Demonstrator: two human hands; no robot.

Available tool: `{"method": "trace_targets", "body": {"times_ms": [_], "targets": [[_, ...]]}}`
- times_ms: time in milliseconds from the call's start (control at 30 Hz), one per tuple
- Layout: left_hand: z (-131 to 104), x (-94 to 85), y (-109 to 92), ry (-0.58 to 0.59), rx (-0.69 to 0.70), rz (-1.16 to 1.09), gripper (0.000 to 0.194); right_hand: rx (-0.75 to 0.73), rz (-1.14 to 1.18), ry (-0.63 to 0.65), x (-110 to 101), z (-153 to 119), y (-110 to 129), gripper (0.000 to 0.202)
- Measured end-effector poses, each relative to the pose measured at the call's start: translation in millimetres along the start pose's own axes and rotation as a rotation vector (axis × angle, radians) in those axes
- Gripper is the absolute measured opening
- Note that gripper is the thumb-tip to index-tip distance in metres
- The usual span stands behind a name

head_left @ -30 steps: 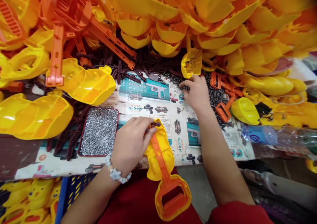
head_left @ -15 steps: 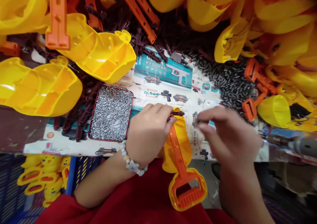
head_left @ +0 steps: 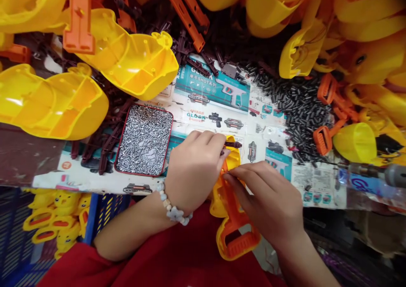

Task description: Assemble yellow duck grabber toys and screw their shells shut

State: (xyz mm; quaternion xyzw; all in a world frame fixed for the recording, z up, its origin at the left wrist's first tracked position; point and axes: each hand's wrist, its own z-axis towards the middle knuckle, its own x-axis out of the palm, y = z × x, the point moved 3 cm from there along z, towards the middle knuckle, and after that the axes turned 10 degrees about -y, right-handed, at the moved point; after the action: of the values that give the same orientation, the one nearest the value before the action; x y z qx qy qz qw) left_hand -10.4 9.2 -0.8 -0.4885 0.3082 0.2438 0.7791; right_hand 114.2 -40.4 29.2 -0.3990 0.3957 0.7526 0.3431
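Uncovered under both hands, the yellow shell (head_left: pixel 217 205) has its orange handle (head_left: pixel 234 220) laid in, a brown piece (head_left: pixel 234 144) at its far end. The left hand (head_left: pixel 198 172) clasps the shell; the right hand (head_left: pixel 271 198) touches the handle, any pinched part hidden. Left of both sits a tray (head_left: pixel 137 173) of screws (head_left: pixel 146 134); beyond, loose shells (head_left: pixel 136 64).

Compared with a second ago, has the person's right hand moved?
Yes. Judged against the dark pile of small pieces, the right hand has moved away, toward the person's body, and is now at the orange handle.
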Motion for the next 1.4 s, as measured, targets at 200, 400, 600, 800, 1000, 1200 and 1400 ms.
{"method": "trace_targets", "body": {"times_ms": [200, 400, 600, 800, 1000, 1200, 1400], "targets": [[-4, -1.6, -1, 0.010, -0.033, -0.030, 0.015, -0.003, -0.014, -0.012, -2, 3, 4, 0.010], [-8, -14.5, -1, 0.209, 0.017, -0.152, 0.030, 0.087, 0.023, -0.035, 8, 8, 4, 0.011], [-16, -16.8, 11, 0.167, -0.040, -0.269, 0.038, 0.186, 0.102, -0.097, 13, 0, 12, 0.008], [-30, -7.5, 11, -0.027, -0.027, -0.174, 0.023, 0.296, 0.159, -0.210, 17, -3, 10, 0.011], [-35, -7.2, 1, -0.095, 0.122, -0.043, 0.024, 0.231, 0.044, -0.327, 21, 3, 11, 0.013], [-30, -7.3, -2, -0.080, 0.137, -0.012, 0.025, 0.117, -0.098, -0.318, 22, 7, 19, 0.018], [-30, -11.4, 6, -0.010, -0.008, -0.151, 0.023, 0.100, -0.026, -0.235, 14, 6, 16, 0.026]]}}
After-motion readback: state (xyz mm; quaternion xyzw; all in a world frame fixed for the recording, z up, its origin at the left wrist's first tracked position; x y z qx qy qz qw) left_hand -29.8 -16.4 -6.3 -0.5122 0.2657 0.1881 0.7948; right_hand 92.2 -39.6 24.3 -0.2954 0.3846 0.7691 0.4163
